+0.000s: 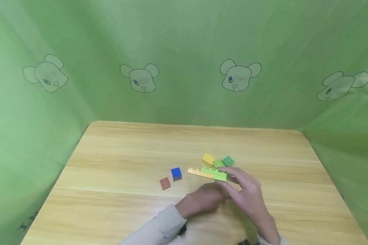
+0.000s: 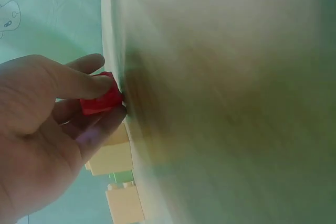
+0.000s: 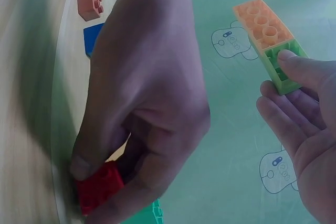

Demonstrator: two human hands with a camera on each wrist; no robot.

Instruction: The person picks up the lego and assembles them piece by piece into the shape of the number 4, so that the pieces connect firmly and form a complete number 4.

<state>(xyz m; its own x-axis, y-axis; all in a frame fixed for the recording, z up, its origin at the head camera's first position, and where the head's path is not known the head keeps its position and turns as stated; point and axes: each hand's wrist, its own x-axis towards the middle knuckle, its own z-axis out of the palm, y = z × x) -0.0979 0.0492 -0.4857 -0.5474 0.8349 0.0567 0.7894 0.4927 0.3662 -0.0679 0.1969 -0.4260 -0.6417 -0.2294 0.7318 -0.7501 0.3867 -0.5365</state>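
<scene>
My left hand pinches a red toy building brick between thumb and fingers, low over the tabletop. In the head view that brick is hidden; the right wrist view shows it beneath the left hand. My right hand holds two joined bricks by one end, thumb against the hollow underside. They are an orange brick and a light green brick, overlapped like a step. This joined piece is raised off the table, above and beyond the left hand.
On the wooden table, a blue brick and a reddish-brown brick stand left of the hands. Behind the joined piece sit a yellow brick, a lime brick and a dark green brick. Green curtains surround the table.
</scene>
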